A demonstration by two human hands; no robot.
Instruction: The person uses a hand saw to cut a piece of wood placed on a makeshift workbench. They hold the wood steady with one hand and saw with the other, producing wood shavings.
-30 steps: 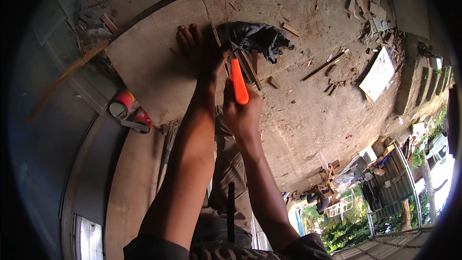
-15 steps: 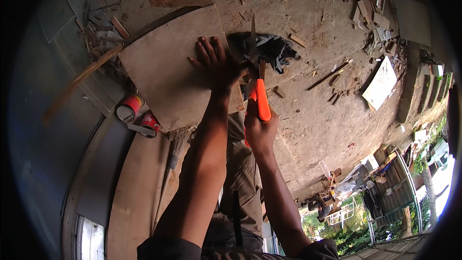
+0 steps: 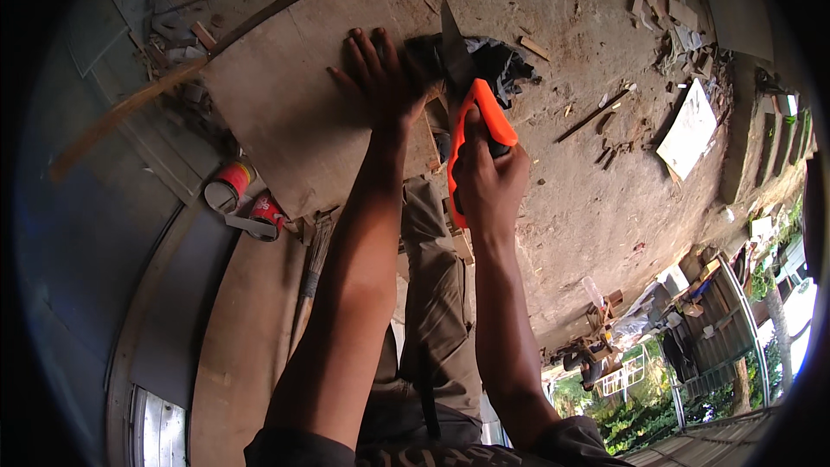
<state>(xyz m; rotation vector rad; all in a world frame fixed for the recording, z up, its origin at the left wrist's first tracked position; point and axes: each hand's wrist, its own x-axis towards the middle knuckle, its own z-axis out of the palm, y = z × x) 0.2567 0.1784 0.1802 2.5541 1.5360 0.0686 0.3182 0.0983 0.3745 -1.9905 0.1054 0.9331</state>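
Note:
A wide, flat wooden board [image 3: 294, 121] lies before me at a slant. My left hand [image 3: 380, 82] rests on it near its right edge, fingers spread and palm down. To the right, my right hand [image 3: 493, 177] is wrapped round the orange handle of a handsaw [image 3: 493, 112]. The saw's blade points away from me, just past the board's right edge, over a crumpled black plastic bag [image 3: 501, 69] on the ground. Whether the teeth touch the board cannot be made out.
Two red cans [image 3: 231, 180] stand by the board's near left corner, beside a broom [image 3: 313, 268]. A long wooden strip [image 3: 130, 130] juts out at the left. Wood scraps [image 3: 661, 9] and a white sheet [image 3: 689, 130] lie on the dirt floor at right.
My right hand has pushed the saw forward, away from me, and the handle now shows more of its side. My left hand remains spread on the board. The view has shifted slightly.

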